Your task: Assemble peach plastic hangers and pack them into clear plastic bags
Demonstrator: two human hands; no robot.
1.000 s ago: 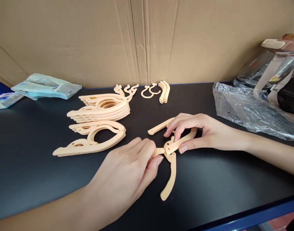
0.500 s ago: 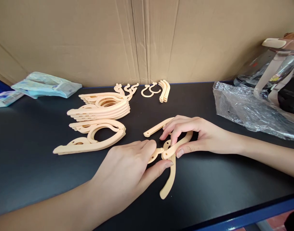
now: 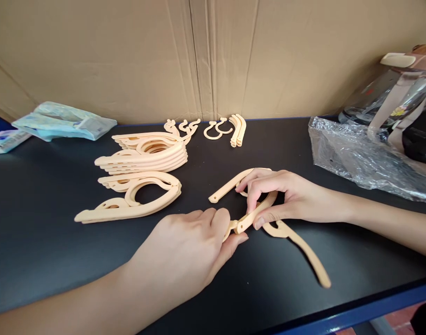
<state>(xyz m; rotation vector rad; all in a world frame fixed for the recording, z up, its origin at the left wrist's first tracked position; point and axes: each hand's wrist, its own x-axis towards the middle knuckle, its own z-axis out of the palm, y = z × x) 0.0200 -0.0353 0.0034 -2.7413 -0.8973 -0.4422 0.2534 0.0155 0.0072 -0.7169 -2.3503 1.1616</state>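
Observation:
Both my hands work on peach plastic hanger parts on a black table (image 3: 42,251). My left hand (image 3: 195,246) pinches a small hook piece (image 3: 233,226) between thumb and fingers. My right hand (image 3: 279,197) is closed on a curved hanger arm (image 3: 258,211) whose end meets that hook piece. A second arm (image 3: 302,249) lies swung out to the right, reaching toward the table's front edge. Another loose arm (image 3: 227,186) lies just behind my right hand.
Stacks of finished folded hangers (image 3: 143,158) and a flat one (image 3: 129,202) lie at left centre. Loose hooks (image 3: 216,128) and arms (image 3: 238,130) sit by the cardboard wall (image 3: 213,56). Crumpled clear plastic (image 3: 359,158) is at right, blue packets (image 3: 63,122) at far left.
The lower hanger arm swung from pointing down toward the front edge to lying out to the right. Both hands stayed pinched at the joint, shifting slightly.

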